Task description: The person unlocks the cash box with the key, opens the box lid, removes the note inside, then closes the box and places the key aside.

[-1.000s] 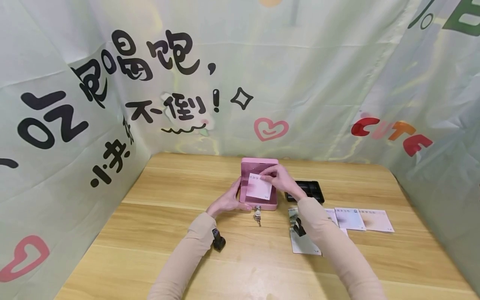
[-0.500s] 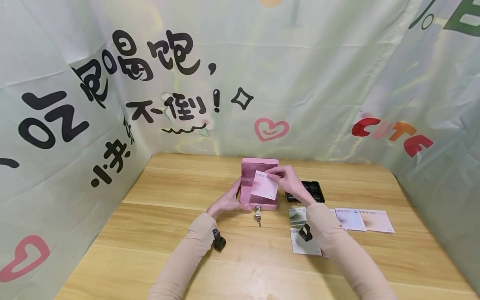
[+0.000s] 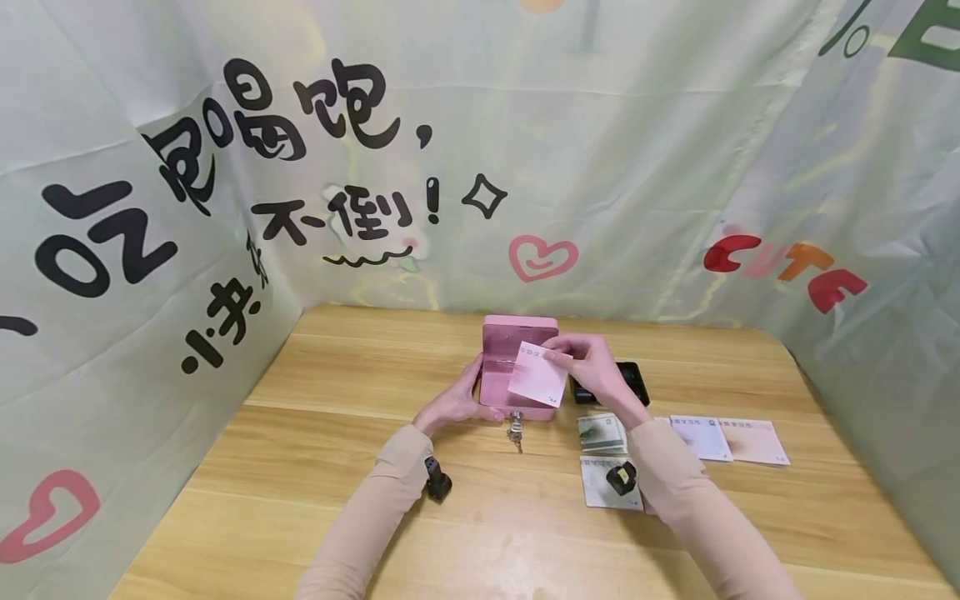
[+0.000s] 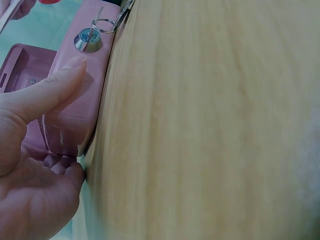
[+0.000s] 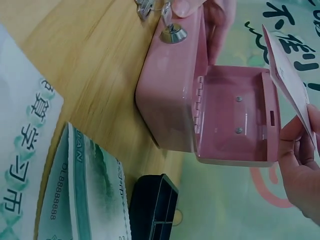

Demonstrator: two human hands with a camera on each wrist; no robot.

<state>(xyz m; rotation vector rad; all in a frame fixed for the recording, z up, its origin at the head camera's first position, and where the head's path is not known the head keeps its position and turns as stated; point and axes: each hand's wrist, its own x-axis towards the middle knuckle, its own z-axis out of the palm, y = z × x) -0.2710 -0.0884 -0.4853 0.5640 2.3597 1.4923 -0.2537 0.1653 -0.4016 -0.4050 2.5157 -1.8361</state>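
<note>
L hand point(image 3: 452, 403) clamping pink cash box point(image 3: 501, 377) at its front-left corner w/ thumb on front face to steady it near tabletop's point(image 3: 315, 467) far edge, R hand point(image 3: 592, 369) pinching pink note point(image 3: 537, 384) just over open box, clear of lid.

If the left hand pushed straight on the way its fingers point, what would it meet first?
The left hand already grips the pink cash box at its left side, thumb on the front wall, so it meets the box at once.

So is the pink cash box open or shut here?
Open: the pink cash box has its lid raised on its hinges, with the bare inside showing.
</note>
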